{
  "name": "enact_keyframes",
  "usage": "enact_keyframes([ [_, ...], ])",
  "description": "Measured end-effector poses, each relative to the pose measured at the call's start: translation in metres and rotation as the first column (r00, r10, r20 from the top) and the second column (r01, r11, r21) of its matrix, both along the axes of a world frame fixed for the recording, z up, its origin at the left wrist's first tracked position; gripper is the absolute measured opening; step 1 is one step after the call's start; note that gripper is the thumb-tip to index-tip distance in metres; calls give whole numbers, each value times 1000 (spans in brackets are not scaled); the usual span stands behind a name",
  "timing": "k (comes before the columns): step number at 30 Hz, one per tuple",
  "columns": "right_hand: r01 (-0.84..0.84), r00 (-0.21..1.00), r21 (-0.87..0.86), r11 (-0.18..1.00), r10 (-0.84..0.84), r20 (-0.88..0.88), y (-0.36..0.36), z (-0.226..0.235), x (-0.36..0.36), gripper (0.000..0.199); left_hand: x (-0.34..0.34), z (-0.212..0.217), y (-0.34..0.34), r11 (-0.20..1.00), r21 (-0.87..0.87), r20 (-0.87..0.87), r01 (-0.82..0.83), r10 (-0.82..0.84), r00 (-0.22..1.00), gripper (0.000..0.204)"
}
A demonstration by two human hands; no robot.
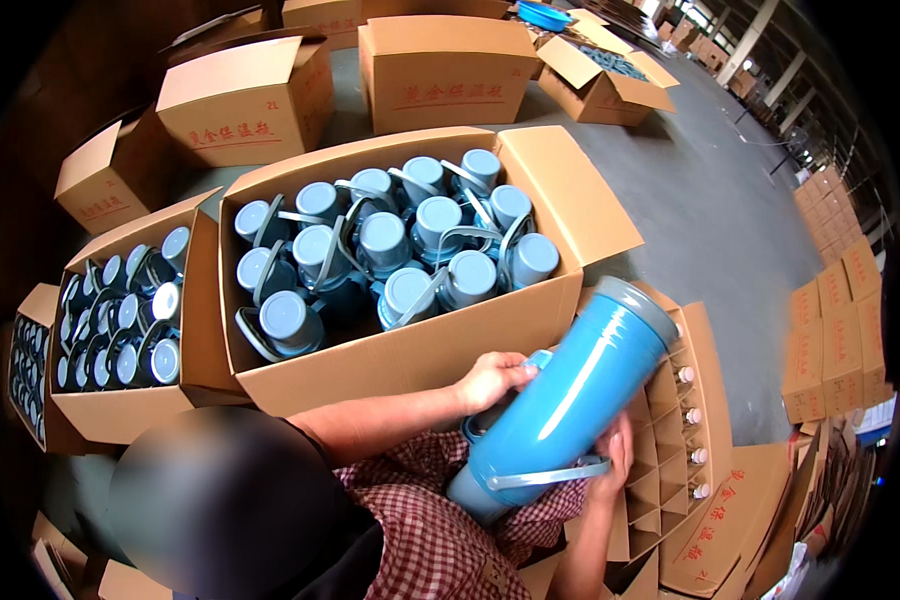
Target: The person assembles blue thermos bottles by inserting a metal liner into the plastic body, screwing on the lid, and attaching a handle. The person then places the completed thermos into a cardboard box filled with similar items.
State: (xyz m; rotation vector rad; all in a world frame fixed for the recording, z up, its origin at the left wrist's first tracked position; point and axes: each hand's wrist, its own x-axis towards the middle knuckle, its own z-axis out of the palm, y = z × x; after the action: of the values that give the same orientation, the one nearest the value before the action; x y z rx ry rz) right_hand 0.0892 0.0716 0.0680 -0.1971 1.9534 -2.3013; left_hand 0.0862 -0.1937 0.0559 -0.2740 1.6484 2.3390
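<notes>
A large glossy blue thermos flask (560, 390) is tilted in front of my checked clothing. Its grey-rimmed end points up and to the right, its narrower end down and to the left. My left hand (495, 382) grips a blue part on the flask's left side, probably its side handle. My right hand (613, 460) is closed round the flask's right side, near the grey-blue carrying handle (550, 474); the flask hides some of the fingers. Beyond my left forearm, an open carton (400, 365) holds several blue thermos flasks (383, 235) with their handles.
At the right, a carton with cardboard dividers (660, 455) has several bottle necks with pale caps (694, 416) along one side. Two more cartons of flasks (120, 415) stand left. Further cartons (445, 80) line the back; stacked boxes (820, 350) and flattened cardboard (715, 520) lie right.
</notes>
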Motion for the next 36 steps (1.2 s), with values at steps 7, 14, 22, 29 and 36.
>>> enact_keyframes([
  [7, -357, 810, 557, 750, 546, -215, -24, 62, 41, 71, 36, -14, -53, 877, 224, 137, -426, 404, 904, 23],
  [14, -251, 68, 901, 354, 935, -348, -139, 118, 28, 57, 84, -1, -91, 777, 236, 306, -583, 510, 804, 26],
  [22, -455, -19, 679, 577, 755, -655, -230, 129, 23, 27, 126, 40, -162, 727, 200, 293, -656, 595, 748, 47],
  [29, -465, 867, -222, 857, 390, -310, -259, 135, -5, 41, 82, -53, -260, 747, -281, 36, -603, 636, 771, 26],
  [36, -385, 923, -228, 894, 377, -80, -269, 83, -68, 39, 62, -53, -313, 619, -454, -39, -641, 705, 708, 39],
])
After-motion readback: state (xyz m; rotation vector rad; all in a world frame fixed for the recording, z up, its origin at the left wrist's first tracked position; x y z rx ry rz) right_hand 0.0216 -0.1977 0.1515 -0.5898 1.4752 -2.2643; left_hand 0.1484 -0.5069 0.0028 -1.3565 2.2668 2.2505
